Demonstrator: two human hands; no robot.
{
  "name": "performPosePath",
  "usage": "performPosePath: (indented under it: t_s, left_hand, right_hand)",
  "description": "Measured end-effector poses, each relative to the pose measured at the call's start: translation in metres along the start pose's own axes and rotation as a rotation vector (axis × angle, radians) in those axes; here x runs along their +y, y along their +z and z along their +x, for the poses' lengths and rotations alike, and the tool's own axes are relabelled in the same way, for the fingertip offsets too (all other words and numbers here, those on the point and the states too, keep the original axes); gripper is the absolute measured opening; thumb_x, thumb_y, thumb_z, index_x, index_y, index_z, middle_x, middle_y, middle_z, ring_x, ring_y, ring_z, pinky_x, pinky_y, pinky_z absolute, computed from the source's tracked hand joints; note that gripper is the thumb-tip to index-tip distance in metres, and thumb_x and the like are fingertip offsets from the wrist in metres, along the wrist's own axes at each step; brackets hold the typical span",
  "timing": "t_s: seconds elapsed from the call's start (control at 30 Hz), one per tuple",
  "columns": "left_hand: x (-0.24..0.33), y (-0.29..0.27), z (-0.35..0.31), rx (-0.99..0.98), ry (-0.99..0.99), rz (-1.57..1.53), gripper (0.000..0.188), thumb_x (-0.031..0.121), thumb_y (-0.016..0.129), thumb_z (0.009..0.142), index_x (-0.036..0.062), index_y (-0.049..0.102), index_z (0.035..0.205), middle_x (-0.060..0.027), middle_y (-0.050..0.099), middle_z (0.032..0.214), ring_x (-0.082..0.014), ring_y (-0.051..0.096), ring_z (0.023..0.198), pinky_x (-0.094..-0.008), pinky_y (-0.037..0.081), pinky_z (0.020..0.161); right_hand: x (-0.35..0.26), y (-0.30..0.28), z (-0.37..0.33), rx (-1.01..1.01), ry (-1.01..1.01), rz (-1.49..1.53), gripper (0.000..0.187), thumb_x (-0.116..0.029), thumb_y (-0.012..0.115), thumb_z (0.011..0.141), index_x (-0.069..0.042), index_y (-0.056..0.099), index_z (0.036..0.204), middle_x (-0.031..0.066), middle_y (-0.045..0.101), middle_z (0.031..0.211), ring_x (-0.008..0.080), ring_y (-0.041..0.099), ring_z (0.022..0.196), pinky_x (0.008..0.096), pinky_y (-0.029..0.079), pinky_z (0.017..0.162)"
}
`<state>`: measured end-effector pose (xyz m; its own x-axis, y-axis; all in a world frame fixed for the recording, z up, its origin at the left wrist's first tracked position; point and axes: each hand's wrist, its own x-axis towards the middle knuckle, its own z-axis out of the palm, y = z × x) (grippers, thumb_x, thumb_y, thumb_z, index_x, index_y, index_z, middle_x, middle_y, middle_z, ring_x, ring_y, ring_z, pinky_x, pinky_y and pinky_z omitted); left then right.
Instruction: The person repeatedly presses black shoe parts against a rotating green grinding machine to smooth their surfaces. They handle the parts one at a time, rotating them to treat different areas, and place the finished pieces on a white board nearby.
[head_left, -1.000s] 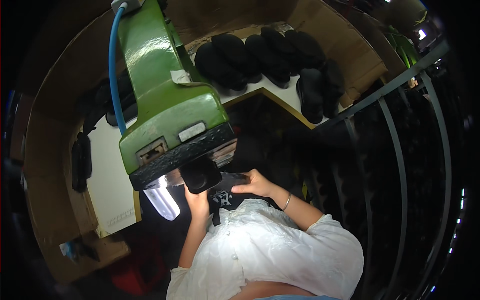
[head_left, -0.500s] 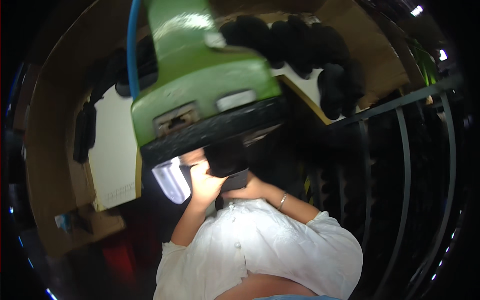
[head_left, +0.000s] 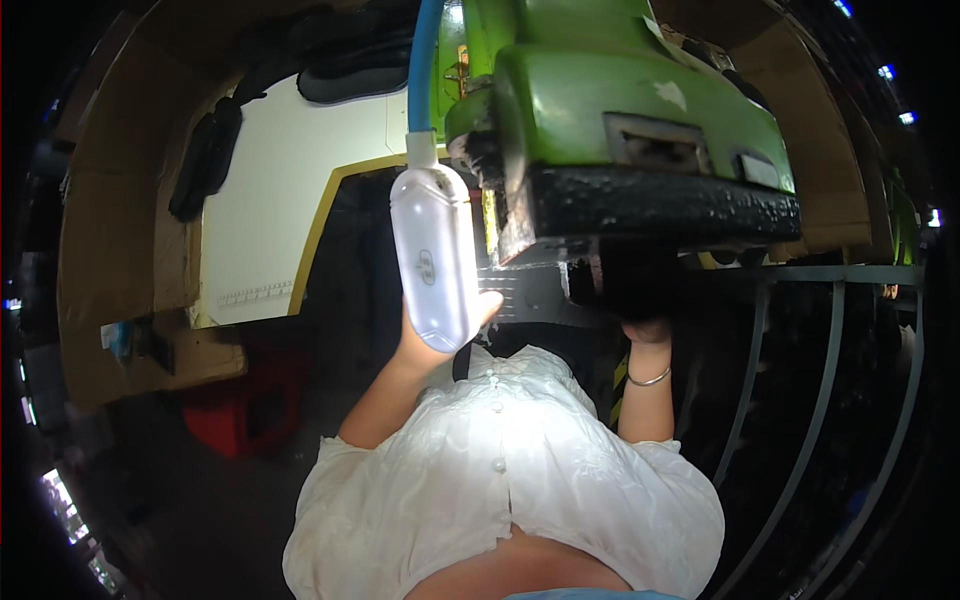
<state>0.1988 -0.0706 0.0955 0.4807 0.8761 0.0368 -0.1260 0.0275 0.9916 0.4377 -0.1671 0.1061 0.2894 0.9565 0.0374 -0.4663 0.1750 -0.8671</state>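
A green machine head [head_left: 630,110] with a worn black lower edge hangs over my hands. My left hand [head_left: 425,345] is behind a glowing white lamp [head_left: 435,260]. Its thumb shows, stretched out beside the lamp; the lamp hides the other fingers. A grey surface with faint lines [head_left: 530,295] lies right by that thumb; I cannot tell whether I touch it. My right hand [head_left: 648,330], with a bangle at the wrist, is curled at the lower edge of a black mass [head_left: 630,280] below the machine. Its fingertips are lost in the dark.
A blue flexible stem [head_left: 425,70] carries the lamp. A white tabletop [head_left: 260,230] with a yellow edge lies at left, with black padded pieces [head_left: 365,75] on it and cardboard walls [head_left: 120,200] around. A red stool [head_left: 240,410] stands lower left, a metal railing [head_left: 830,340] at right.
The machine and lamp now appear further right in view, so the view has turned left. My hands, close together around a dark item before, are now apart, the right one further right.
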Motion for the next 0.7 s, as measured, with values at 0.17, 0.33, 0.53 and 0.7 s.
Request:
performPosePath:
  t_s: [0.17, 0.33, 0.53, 0.7]
  left_hand:
    - [0.001, -0.04, 0.0, 0.026, 0.095, 0.056, 0.035, -0.004, 0.069, 0.071, -0.0025, 0.057, 0.104, -0.0067, 0.063, 0.095, -0.0108, 0.061, 0.083, -0.0244, 0.049, 0.077]
    - [-0.018, -0.067, -0.01, -0.091, -0.102, 0.19, 0.043, 0.008, 0.073, 0.072, -0.0028, 0.055, 0.109, -0.0077, 0.062, 0.098, -0.0133, 0.059, 0.086, -0.027, 0.048, 0.078]
    - [-0.025, -0.01, -0.006, -0.255, -0.046, 0.325, 0.04, 0.011, 0.076, 0.071, -0.003, 0.058, 0.103, -0.0107, 0.064, 0.098, -0.0144, 0.06, 0.088, -0.0288, 0.049, 0.077]
    - [0.007, 0.029, 0.017, -0.126, -0.015, 0.028, 0.029, 0.008, 0.073, 0.073, -0.0001, 0.06, 0.097, -0.0067, 0.063, 0.091, -0.0132, 0.059, 0.082, -0.027, 0.048, 0.075]
  right_hand:
    - [0.009, 0.034, 0.014, -0.135, -0.067, -0.312, 0.039, 0.005, 0.072, 0.065, 0.006, 0.058, 0.101, 0.0042, 0.061, 0.093, 0.0083, 0.056, 0.083, 0.0229, 0.046, 0.076]
    - [0.026, 0.054, 0.035, -0.27, -0.104, -0.413, 0.038, 0.004, 0.073, 0.066, 0.006, 0.059, 0.101, 0.0046, 0.062, 0.094, 0.0111, 0.057, 0.088, 0.0249, 0.046, 0.08]
    - [0.027, 0.056, 0.044, -0.346, -0.246, -0.659, 0.03, 0.0, 0.075, 0.064, 0.001, 0.062, 0.091, 0.0038, 0.063, 0.091, 0.0109, 0.058, 0.085, 0.0266, 0.047, 0.078]
    - [0.036, 0.054, 0.033, -0.165, -0.099, -0.479, 0.034, -0.009, 0.076, 0.068, 0.0, 0.061, 0.097, 0.0044, 0.063, 0.094, 0.0108, 0.056, 0.087, 0.0279, 0.046, 0.08]
